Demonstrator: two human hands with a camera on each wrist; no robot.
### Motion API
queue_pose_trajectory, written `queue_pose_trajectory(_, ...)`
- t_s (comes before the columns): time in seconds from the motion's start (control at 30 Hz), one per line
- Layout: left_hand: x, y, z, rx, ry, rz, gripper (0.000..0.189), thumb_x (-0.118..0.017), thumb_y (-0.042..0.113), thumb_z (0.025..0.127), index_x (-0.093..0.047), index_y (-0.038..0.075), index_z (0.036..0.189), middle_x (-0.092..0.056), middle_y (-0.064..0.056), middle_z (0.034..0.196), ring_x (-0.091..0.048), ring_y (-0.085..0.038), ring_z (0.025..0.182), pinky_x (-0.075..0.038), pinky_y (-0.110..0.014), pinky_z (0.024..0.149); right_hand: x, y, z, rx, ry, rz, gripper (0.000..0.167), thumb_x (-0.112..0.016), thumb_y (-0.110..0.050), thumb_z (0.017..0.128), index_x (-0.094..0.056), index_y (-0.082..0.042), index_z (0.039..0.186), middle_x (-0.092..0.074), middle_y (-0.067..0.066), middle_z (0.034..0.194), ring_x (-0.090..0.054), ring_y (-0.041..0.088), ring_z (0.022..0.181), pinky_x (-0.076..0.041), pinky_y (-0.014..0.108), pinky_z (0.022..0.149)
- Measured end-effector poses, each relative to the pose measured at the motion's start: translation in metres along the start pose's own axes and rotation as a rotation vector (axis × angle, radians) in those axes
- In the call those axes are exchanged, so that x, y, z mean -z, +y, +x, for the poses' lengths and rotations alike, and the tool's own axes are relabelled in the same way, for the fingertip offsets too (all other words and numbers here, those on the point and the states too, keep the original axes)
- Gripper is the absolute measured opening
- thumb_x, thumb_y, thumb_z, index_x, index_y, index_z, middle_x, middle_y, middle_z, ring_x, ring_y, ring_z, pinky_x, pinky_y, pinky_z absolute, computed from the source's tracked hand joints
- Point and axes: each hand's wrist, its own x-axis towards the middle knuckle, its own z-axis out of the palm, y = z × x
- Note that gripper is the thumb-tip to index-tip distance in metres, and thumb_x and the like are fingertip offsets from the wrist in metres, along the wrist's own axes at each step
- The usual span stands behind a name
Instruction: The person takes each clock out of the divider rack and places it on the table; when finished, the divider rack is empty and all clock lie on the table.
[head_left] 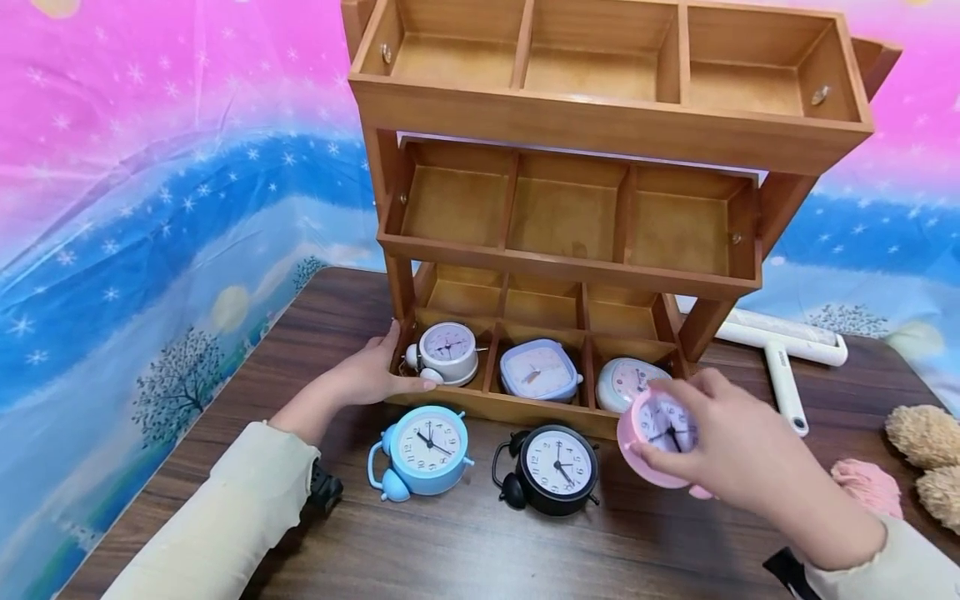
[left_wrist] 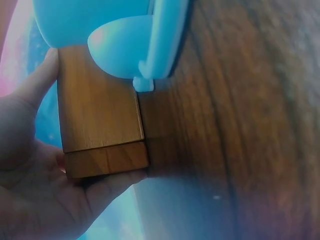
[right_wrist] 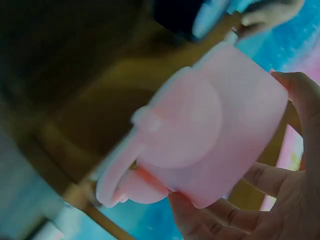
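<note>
Left hand (head_left: 360, 372) gripped shelf (head_left: 600, 129) at lower front-left corner; right hand (head_left: 738, 442) held pink clock (head_left: 666, 430) near front-right corner; blue clock (head_left: 429, 450), black clock (head_left: 558, 468) lay before front edge

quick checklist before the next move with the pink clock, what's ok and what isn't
1. Pink clock held: ok, the right hand grips it.
2. Shelf held: ok, the left hand grips its lower corner.
3. Free front slot at bottom: not ok, they hold a white clock, purple clock and pale clock.
4. Pink clock apart from pale clock: cannot tell, they overlap in the head view.
5. Blue clock and black clock apart: ok, a gap shows.
</note>
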Motion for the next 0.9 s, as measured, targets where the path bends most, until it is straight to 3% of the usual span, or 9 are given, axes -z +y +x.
queue_pose_trajectory(0.17, 0.001, 0.000, 0.000, -0.008, 0.001, 0.001, 0.119, -0.067, 0.058, 0.088, 0.008, -0.005, 0.155, -0.011, -0.036, 0.157, -0.021, -0.050, 0.143, -0.028, -0.059, 0.111, -0.018, 0.001, -0.010, 0.002, -0.031, -0.026, 0.074, -0.079, -0.067, 0.069, -0.068, -0.019, 0.125, -0.058, 0.010, 0.102, -0.059, 0.022, 0.072, -0.047, 0.040, 0.052)
queue_pose_trajectory(0.4, 0.001, 0.000, -0.001, -0.001, -0.004, 0.001, 0.120, -0.067, 0.059, 0.088, 0.009, -0.004, 0.155, -0.011, -0.035, 0.158, -0.021, -0.050, 0.143, -0.027, -0.060, 0.111, -0.027, -0.002, -0.023, 0.058, 0.004, -0.048, 0.071, -0.081, -0.063, 0.068, -0.070, -0.020, 0.123, -0.058, 0.006, 0.099, -0.056, 0.017, 0.072, -0.046, 0.038, 0.051)
queue_pose_trajectory(0.57, 0.001, -0.001, -0.002, 0.005, -0.004, -0.008, 0.120, -0.067, 0.059, 0.088, 0.009, -0.004, 0.155, -0.011, -0.035, 0.158, -0.020, -0.050, 0.143, -0.026, -0.060, 0.111, -0.035, -0.003, -0.026, 0.053, -0.043, -0.032, 0.071, -0.081, -0.062, 0.069, -0.069, -0.022, 0.126, -0.059, 0.007, 0.105, -0.057, 0.017, 0.070, -0.047, 0.040, 0.051)
queue_pose_trajectory(0.77, 0.000, -0.002, -0.002, -0.006, -0.003, -0.022, 0.119, -0.068, 0.058, 0.088, 0.009, -0.004, 0.155, -0.011, -0.035, 0.157, -0.020, -0.050, 0.143, -0.027, -0.060, 0.111, -0.043, 0.000, -0.027, 0.025, -0.165, -0.008, 0.075, -0.079, -0.065, 0.070, -0.066, -0.022, 0.130, -0.060, 0.011, 0.113, -0.061, 0.019, 0.078, -0.050, 0.044, 0.056)
queue_pose_trajectory(0.9, 0.000, -0.001, -0.002, -0.010, 0.003, -0.015, 0.119, -0.067, 0.058, 0.088, 0.008, -0.005, 0.155, -0.011, -0.035, 0.158, -0.020, -0.050, 0.144, -0.027, -0.060, 0.112, -0.047, 0.002, -0.024, 0.008, -0.204, -0.004, 0.078, -0.077, -0.069, 0.070, -0.066, -0.021, 0.131, -0.061, 0.014, 0.115, -0.062, 0.022, 0.082, -0.051, 0.047, 0.059)
